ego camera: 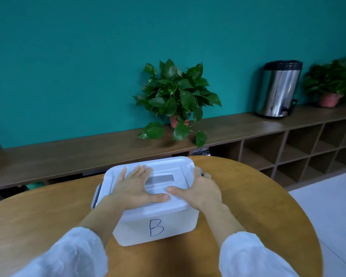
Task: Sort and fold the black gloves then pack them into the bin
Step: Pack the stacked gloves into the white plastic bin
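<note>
Two hands on one white bin (156, 222): left hand (132, 186) flat, fingers straight on its lid (164, 166); right hand (202, 188) grips lid's right edge. Bin on table (248, 196), marked "B" toward viewer, long axis left-right.

One bin (158, 222), two hands, two potted plants, one steel urn (278, 88)
</note>
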Motion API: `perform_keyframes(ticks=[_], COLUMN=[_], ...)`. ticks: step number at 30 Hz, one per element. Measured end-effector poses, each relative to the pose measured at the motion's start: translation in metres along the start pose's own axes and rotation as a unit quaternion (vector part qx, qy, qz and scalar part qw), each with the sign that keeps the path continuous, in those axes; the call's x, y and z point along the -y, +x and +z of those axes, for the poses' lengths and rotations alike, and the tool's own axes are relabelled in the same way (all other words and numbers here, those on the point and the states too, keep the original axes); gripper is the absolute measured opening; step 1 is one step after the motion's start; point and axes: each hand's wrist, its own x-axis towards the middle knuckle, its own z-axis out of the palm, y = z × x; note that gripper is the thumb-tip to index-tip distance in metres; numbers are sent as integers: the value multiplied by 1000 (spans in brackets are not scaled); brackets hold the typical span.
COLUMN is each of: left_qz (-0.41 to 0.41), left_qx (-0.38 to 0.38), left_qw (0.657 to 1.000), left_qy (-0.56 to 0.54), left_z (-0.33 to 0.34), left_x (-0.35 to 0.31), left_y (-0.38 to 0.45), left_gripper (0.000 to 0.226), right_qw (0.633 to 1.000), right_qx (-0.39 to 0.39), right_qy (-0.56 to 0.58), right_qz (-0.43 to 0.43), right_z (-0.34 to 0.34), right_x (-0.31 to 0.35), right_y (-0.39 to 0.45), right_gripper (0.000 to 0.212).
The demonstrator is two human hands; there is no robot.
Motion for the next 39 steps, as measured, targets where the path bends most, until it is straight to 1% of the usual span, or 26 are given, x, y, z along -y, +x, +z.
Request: perform_keyframes(ticks=[2, 5, 8, 10, 13, 15, 18, 20, 22, 23, 26, 27, 31, 33, 36, 37, 39], left_qz=[2, 5, 8, 10, 10, 7, 0, -10, -29, -41, -75, -88, -147, -137, -81, -65, -43], left_qx=[-8, -14, -19, -18, -22, -27, -42, -51, -64, -75, -106, -110, -98, -91, -107, -117, -127], left_qw=[1000, 1000, 1000, 1000, 1000, 1000, 999, 999, 997, 996, 991, 990, 981, 975, 960, 959, 966], left_qy=[-6, -6, 0, 3, 4, 4, 5, 8, 23, 29, 14, -2, -82, -148, -244, -251, -223], left_z=[3, 6, 8, 8, 6, 6, 8, 9, 9, 10, 14, 15, 20, 23, 24, 23, 21], left_x=[1, 3, 5, 4, 3, 2, 3, 11, 24, 32, 57, 64, 76, 77, 77, 77, 74], left_y=[1, 3, 5, 5, 3, 1, -10, -22, -35, -42, -61, -68, -81, -79, -76, -76, -76], left_gripper=[147, 147, 148, 148, 145, 141, 125, 118, 114, 116, 133, 134, 119, 118, 114, 113, 114], right_qw=[999, 997, 994, 992, 992, 989, 974, 966, 960, 957, 949, 947, 943, 943, 942, 941, 941], right_qx=[-37, -66, -106, -113, -95, -83, -46, -6, 25, 38, 61, 67, 82, 86, 87, 86, 79], right_qy=[5, 12, -14, -29, -59, -105, -174, -184, -192, -198, -215, -218, -226, -226, -230, -232, -231], right_qz=[-16, -26, -40, -46, -56, -69, -139, -180, -201, -207, -220, -225, -231, -229, -231, -231, -233], right_z=[4, 9, 13, 14, 11, 9, 12, 18, 25, 27, 35, 38, 43, 43, 43, 44, 46], right_x=[2, 5, 6, 6, 9, 14, 31, 45, 57, 63, 81, 86, 94, 93, 92, 92, 91], right_y=[-2, -5, -5, -6, -10, -14, -17, -18, -16, -16, -15, -15, -15, -15, -14, -13, -12], right_gripper=[119, 115, 98, 94, 92, 85, 63, 56, 55, 55, 56, 56, 56, 56, 56, 56, 56])
